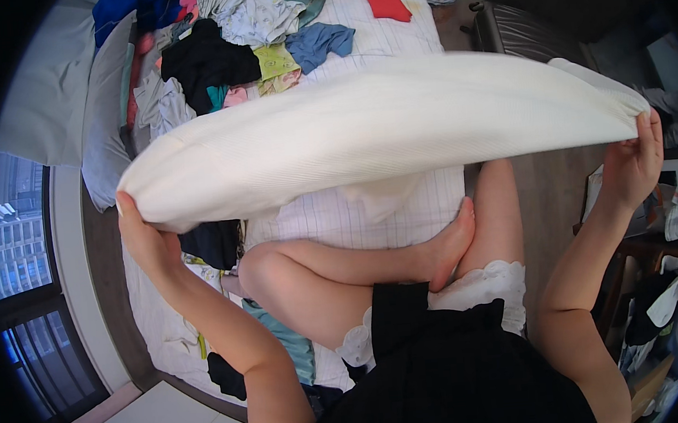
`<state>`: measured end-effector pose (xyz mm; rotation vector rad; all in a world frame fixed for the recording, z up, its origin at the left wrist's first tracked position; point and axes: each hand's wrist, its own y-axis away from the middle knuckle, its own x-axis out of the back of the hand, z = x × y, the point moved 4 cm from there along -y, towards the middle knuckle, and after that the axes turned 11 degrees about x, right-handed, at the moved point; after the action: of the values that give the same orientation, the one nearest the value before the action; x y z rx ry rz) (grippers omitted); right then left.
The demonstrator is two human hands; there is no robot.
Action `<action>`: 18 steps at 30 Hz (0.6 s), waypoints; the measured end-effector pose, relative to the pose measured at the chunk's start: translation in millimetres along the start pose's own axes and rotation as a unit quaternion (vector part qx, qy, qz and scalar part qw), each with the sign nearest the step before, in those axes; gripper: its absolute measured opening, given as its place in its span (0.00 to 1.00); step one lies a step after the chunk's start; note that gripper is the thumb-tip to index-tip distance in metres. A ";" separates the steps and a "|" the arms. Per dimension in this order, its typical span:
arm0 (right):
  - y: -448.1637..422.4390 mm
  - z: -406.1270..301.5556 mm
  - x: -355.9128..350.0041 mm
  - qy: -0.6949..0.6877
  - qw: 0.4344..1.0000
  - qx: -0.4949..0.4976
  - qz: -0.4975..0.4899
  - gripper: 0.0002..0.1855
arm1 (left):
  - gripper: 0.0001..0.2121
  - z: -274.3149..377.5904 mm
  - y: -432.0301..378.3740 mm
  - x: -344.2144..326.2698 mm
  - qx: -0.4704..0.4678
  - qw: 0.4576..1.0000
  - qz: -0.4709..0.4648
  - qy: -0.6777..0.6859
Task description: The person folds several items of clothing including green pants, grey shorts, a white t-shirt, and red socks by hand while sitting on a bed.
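Observation:
A cream ribbed cloth garment is stretched wide in the air in front of me, above the bed. My left hand pinches its left end between thumb and fingers. At the far right, my right hand grips the opposite end, a little higher up. The cloth billows upward in the middle, and its upper edge is blurred. A looser fold hangs below it, over the striped bed sheet. What kind of garment it is, I cannot tell.
Rumpled clothes lie across the bed, among them a black garment, a blue one and a folded red cloth. A pillow stands at the left edge. Right of the bed are a dark leather seat and cluttered shelves.

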<state>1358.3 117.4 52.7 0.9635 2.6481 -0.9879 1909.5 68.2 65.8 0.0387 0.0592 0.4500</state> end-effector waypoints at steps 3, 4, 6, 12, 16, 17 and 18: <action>7.9 13.3 12.8 -0.072 0.974 -0.105 -0.186 0.11 | 0.22 -32.8 -33.2 -10.1 0.142 0.987 -0.046 0.065; 24.3 19.9 20.0 -0.022 0.945 -0.178 -0.275 0.11 | 0.22 -54.3 -49.1 -9.0 0.191 0.979 -0.056 0.049; 84.2 37.1 -5.7 0.025 0.754 -0.226 -0.617 0.08 | 0.21 -92.2 -62.3 24.0 0.257 0.965 -0.040 -0.010; 163.1 126.4 9.1 0.150 0.783 -0.271 -0.540 0.09 | 0.19 -149.1 -37.2 30.3 0.372 0.902 -0.144 0.164; 177.1 163.4 -24.4 0.320 0.792 -0.244 -0.459 0.13 | 0.21 -126.7 -36.4 28.6 0.245 0.913 -0.100 0.311; 186.5 175.9 -23.1 0.295 0.848 -0.170 -0.406 0.13 | 0.22 -119.6 -34.7 28.1 0.145 0.941 -0.010 0.306; 196.0 182.6 -26.0 0.292 0.850 -0.167 -0.405 0.13 | 0.21 -133.6 -26.5 22.7 0.138 0.952 0.080 0.262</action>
<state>1486.5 101.0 -183.4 -0.0049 3.6828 -0.2714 1932.7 57.4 -70.0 0.1989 0.6472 0.6026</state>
